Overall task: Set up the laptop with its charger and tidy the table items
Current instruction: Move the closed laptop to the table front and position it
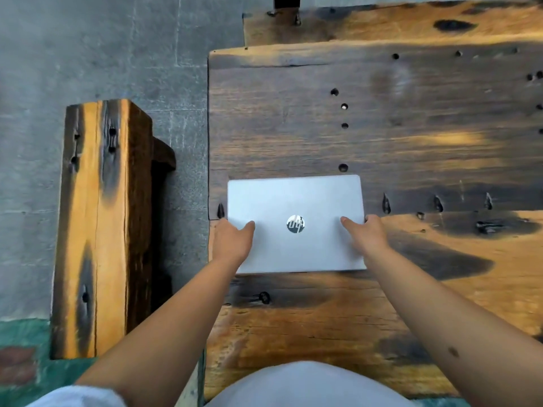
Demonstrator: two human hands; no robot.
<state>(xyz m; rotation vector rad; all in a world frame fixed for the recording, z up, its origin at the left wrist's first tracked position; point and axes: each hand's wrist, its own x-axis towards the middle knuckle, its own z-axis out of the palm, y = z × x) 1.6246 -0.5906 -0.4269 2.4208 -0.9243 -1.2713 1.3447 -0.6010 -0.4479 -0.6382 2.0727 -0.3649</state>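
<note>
Laptop: the closed silver laptop (296,224) lay flat near the left edge of the wooden table (411,127), logo facing up and its lid shut.
Left hand: the left hand (233,240) gripped the laptop's left edge, thumb on top of the lid, fingers curled out of sight at the side.
Right hand: the right hand (365,235) held the right edge the same way, thumb on the lid.
Step in hand: most likely placing or squaring the laptop; both hands needed to keep it level and clear of the table's left edge before letting go.
Charger: none was in view, so that part seemed not yet begun.
Surroundings: a wooden bench (100,224) stood well apart on the left, over a grey floor (88,54).
Obstacles: the tabletop was rough, with holes and knots; nothing else lay near the laptop.
</note>
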